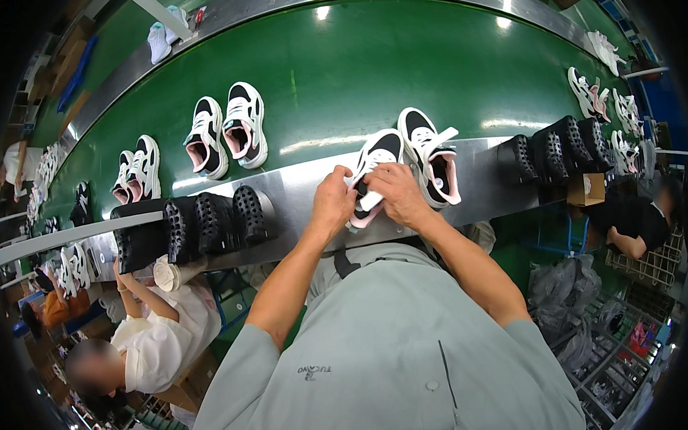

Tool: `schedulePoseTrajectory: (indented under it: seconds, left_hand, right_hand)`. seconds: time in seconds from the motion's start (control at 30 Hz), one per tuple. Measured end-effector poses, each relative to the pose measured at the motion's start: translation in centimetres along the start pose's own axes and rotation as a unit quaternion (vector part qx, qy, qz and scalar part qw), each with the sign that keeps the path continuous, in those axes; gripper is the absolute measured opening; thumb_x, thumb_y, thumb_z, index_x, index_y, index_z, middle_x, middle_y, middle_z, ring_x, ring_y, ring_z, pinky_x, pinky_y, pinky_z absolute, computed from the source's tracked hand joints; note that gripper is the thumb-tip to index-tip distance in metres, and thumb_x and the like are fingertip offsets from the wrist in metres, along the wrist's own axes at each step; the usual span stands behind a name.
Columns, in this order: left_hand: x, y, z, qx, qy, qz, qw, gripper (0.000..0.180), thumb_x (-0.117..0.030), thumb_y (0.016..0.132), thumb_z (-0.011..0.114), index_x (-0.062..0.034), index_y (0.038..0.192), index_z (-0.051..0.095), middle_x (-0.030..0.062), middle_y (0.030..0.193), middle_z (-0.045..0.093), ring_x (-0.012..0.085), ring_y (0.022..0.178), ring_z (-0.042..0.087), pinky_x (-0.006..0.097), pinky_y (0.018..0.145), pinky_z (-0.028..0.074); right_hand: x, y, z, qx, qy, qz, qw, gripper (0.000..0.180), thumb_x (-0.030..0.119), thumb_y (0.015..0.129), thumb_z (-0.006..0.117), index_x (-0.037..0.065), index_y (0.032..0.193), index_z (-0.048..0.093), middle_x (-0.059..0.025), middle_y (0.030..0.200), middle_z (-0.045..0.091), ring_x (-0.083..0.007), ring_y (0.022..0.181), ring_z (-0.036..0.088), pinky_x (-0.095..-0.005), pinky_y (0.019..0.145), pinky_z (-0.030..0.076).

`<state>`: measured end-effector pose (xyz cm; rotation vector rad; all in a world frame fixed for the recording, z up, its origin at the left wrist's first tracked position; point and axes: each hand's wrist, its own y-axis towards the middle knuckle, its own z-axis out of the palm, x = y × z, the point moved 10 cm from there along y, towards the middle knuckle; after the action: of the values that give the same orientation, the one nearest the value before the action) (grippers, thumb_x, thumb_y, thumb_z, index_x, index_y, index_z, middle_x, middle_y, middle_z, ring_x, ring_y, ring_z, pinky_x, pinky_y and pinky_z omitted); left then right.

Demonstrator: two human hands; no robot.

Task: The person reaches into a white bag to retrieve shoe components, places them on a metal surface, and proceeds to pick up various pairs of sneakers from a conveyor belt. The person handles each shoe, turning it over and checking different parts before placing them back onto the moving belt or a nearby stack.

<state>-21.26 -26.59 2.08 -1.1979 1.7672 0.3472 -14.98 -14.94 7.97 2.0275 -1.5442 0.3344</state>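
Note:
Both my hands are on a black-and-white sneaker (pixel 385 144) with a pink lining, its toe pointing away from me at the near edge of the green belt. My left hand (pixel 334 199) grips the left side of its opening, fingers bent. My right hand (pixel 398 192) pinches a white strap (pixel 371 200) at the shoe's opening. The fingertips partly cover the tongue and heel. Close against it on the right stands the matching sneaker (pixel 417 129), its white strap sticking up loose and its pink collar spread wide. No hand touches that one.
A metal ledge (pixel 297 188) runs along the belt's near side. Black studded blocks (pixel 221 223) stand left, and more black blocks (pixel 554 151) stand right. Another sneaker pair (pixel 244 124) sits up the belt at left. Co-workers sit on both sides: a white sleeve (pixel 155 350), a black sleeve (pixel 638 224).

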Motion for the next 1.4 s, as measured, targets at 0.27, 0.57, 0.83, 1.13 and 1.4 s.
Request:
schedulePoseTrajectory:
  seconds: [0.27,0.57,0.83,1.13,1.4]
  left_hand:
    - [-0.7,-1.2,-0.4,0.036,0.004,0.01,0.999,0.048,-0.003,0.076,0.079,-0.0087,0.119,0.059,0.0146,0.094,0.063,0.0347,0.087,0.063,0.042,0.08,0.054]
    - [-10.2,-3.8,2.3,0.092,0.253,0.468,0.841,0.016,-0.011,0.079,0.069,-0.0037,0.092,0.071,0.0066,0.097,0.06,0.0264,0.094,0.057,0.036,0.08,0.049]
    - [-9.4,-5.4,5.3,0.183,0.282,0.486,0.807,0.015,-0.008,0.081,0.064,0.0014,0.092,0.068,0.0104,0.097,0.059,0.0273,0.094,0.057,0.037,0.082,0.051]
    - [1.8,-4.0,0.1,0.179,0.178,-0.134,0.958,0.07,-0.03,0.082,0.072,-0.0047,0.143,0.05,0.0228,0.119,0.067,0.0381,0.113,0.065,0.046,0.096,0.051]
    - [10.5,-6.4,6.6,0.162,-0.237,-0.326,0.901,0.055,-0.003,0.087,0.065,-0.0012,0.14,0.048,0.016,0.125,0.067,0.0221,0.11,0.066,0.032,0.088,0.054]
  right_hand:
    - [-5.3,-1.6,2.0,-0.046,0.455,0.339,0.822,0.028,0.021,0.096,0.062,0.001,0.115,0.065,-0.0064,0.112,0.06,-0.0151,0.102,0.055,-0.028,0.095,0.041]
    - [-9.1,-5.2,2.5,-0.097,0.479,0.423,0.763,0.034,0.038,0.1,0.067,0.006,0.09,0.06,0.0,0.078,0.059,-0.0076,0.069,0.05,-0.024,0.06,0.04]
    - [-7.1,-3.6,1.6,-0.047,0.462,0.425,0.777,0.038,0.04,0.093,0.075,0.004,0.087,0.062,-0.0003,0.076,0.059,-0.0088,0.066,0.053,-0.0267,0.059,0.044]
    - [-4.9,-3.4,-0.6,0.067,0.516,0.338,0.784,0.043,0.037,0.102,0.061,-0.001,0.122,0.058,-0.0048,0.108,0.063,-0.0116,0.105,0.06,-0.0304,0.088,0.052]
    - [-4.1,-4.2,-1.4,0.109,0.439,0.331,0.828,0.017,0.017,0.098,0.069,0.002,0.103,0.064,-0.0012,0.09,0.065,-0.0084,0.085,0.062,-0.0245,0.079,0.052]
